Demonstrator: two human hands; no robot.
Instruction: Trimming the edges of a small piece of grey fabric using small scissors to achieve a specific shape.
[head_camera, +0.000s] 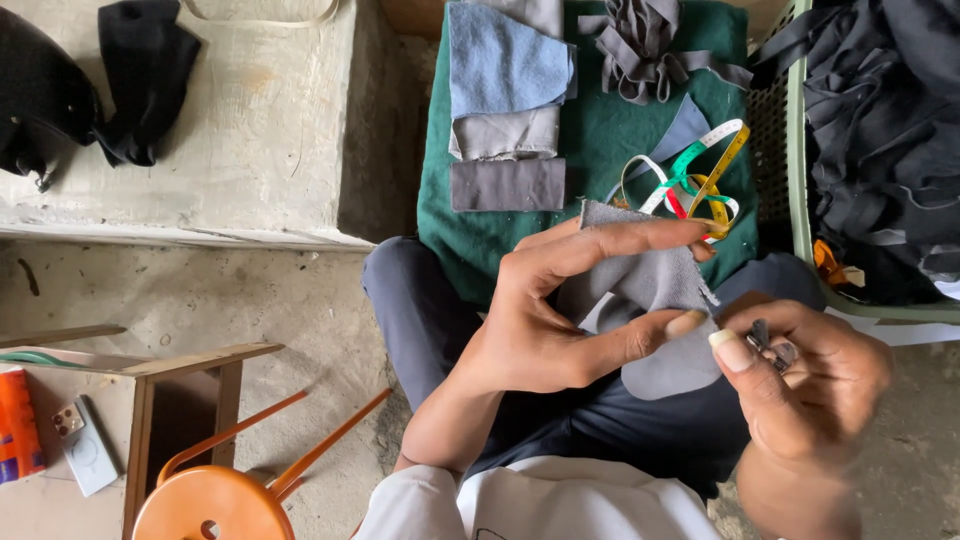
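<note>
Over the lap: seated person works grey fabric, seen from above.
Green cloth (600, 140): spread beyond the knees, carrying folded swatches (505, 100) and a coiled tape measure (690, 180).
Grey fabric piece (650, 290): pinched between left hand (560, 320) fingers (620, 240) and thumb.
Right hand (810, 390): fingers clenched on a small dark metal tool (770, 345), just beside the fabric's edge.

One head-worn camera looks steeply down, close above the lap. Its view reaches the green cloth (600, 150) and concrete floor (300, 300).
</note>
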